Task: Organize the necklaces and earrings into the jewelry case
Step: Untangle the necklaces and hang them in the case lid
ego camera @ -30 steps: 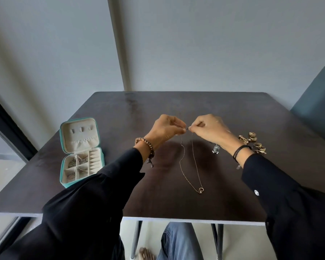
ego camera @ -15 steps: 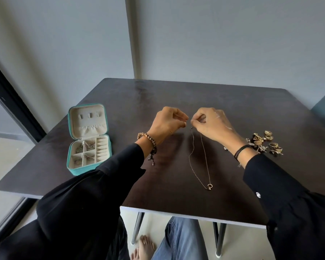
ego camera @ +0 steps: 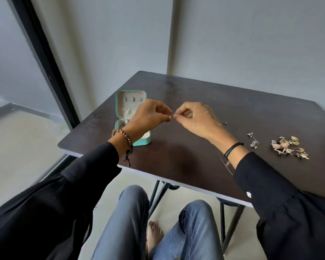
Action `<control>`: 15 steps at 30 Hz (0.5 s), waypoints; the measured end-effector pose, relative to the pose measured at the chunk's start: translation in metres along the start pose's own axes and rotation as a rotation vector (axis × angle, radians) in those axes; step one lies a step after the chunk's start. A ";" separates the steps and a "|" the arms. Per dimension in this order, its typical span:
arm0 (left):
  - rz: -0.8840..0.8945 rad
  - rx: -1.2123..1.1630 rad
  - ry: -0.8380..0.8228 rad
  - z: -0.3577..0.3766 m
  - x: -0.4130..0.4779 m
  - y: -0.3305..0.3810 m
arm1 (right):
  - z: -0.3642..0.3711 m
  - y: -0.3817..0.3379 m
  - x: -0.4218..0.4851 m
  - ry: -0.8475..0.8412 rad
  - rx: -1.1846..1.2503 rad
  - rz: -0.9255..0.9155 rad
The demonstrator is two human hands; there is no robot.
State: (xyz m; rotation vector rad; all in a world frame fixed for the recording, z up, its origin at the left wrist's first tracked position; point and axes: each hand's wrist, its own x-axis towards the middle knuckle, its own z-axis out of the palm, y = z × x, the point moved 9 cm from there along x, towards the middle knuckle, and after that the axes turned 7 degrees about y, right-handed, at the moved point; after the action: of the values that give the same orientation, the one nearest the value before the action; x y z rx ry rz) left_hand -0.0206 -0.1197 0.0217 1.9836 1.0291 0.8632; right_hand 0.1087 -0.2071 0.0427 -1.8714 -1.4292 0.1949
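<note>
My left hand (ego camera: 150, 119) and my right hand (ego camera: 193, 119) are raised over the dark table (ego camera: 176, 158), fingertips pinched together on the ends of a thin gold necklace (ego camera: 226, 164). Most of its chain is hidden; a short stretch shows below my right wrist. The teal jewelry case (ego camera: 120, 102) stands open just behind my left hand, which covers part of its tray. A pile of gold earrings (ego camera: 289, 147) lies on the table to the right, and a silver earring (ego camera: 253, 141) lies beside it.
A tiny dark piece (ego camera: 225, 123) lies on the table beyond my right hand. A dark window frame (ego camera: 45, 61) runs down the left side. The table's near edge (ego camera: 176, 184) is above my knees, and a grey wall stands behind it.
My view has swung left and down. Both hands, still pinched together, now sit in front of the jewelry case. The hanging loop of chain is no longer visible between them.
</note>
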 end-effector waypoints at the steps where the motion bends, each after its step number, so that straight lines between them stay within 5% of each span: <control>1: -0.005 0.001 0.008 -0.011 -0.004 -0.006 | 0.009 -0.010 -0.001 -0.014 0.009 -0.021; 15: -0.112 0.094 0.166 -0.123 -0.041 -0.085 | 0.112 -0.096 0.002 -0.201 -0.046 -0.194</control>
State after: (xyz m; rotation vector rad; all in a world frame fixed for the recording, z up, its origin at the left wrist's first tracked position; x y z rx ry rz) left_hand -0.1707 -0.0838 0.0041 1.9354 1.2840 0.9456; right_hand -0.0239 -0.1441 0.0270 -1.7751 -1.7556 0.2624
